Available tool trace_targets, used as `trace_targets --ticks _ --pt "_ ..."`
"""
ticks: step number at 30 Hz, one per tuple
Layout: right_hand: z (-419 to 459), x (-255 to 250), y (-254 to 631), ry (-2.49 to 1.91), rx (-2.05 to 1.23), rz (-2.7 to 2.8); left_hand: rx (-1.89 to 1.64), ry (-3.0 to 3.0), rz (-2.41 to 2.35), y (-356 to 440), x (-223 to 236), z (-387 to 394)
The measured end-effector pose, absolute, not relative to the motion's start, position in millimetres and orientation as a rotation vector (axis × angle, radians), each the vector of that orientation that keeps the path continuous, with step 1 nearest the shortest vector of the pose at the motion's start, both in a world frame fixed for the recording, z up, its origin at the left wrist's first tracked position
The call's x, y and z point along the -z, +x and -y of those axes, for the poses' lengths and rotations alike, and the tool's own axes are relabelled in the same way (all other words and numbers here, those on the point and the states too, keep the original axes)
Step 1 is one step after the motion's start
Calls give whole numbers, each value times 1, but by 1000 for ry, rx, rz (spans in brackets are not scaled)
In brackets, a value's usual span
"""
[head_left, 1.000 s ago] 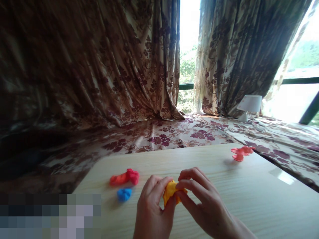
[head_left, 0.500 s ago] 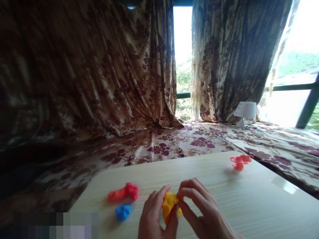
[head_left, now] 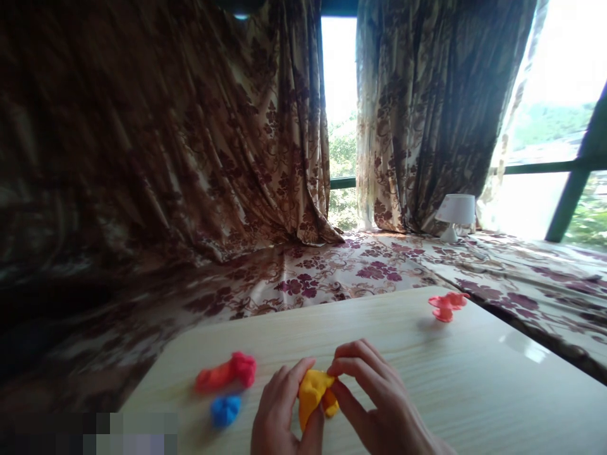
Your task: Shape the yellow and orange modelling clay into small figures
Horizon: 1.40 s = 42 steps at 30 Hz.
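In the head view, the left hand grips a soft-looking yellow lump between its thumb and fingers, and the right hand pinches the lump's near edge between thumb and fingertips. The lump sits between the two hands, above the pale table. To the left of the left hand lies a blue lump; just beyond that is an orange-red roll with a pinkish-red lump at its right end. Farther from the right hand, ahead and to its right, a coral-coloured piece stands near the table's far edge. Well beyond both hands are a white lamp and floral curtains.
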State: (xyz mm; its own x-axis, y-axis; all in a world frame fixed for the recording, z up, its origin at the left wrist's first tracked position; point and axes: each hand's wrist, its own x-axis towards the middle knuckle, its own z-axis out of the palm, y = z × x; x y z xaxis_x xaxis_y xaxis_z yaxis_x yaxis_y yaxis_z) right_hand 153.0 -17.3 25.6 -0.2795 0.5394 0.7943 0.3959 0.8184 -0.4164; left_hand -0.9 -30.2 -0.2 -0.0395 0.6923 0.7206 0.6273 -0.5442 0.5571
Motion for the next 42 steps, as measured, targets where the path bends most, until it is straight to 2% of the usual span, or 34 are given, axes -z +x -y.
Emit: trace_targets --ticks 13,19,32,42 --pt "19 -28 153 -704 -170 1935 -1540 2369 -1465 -8 -7 29" --pt "21 -32 153 -709 -155 1940 -1576 2205 -1499 -3 -9 32" --pt "24 -35 155 -688 -125 1954 -1359 2228 -1446 -7 -14 31" --pt "25 -35 154 -714 -138 1948 -1527 1927 -1362 2 -14 33"
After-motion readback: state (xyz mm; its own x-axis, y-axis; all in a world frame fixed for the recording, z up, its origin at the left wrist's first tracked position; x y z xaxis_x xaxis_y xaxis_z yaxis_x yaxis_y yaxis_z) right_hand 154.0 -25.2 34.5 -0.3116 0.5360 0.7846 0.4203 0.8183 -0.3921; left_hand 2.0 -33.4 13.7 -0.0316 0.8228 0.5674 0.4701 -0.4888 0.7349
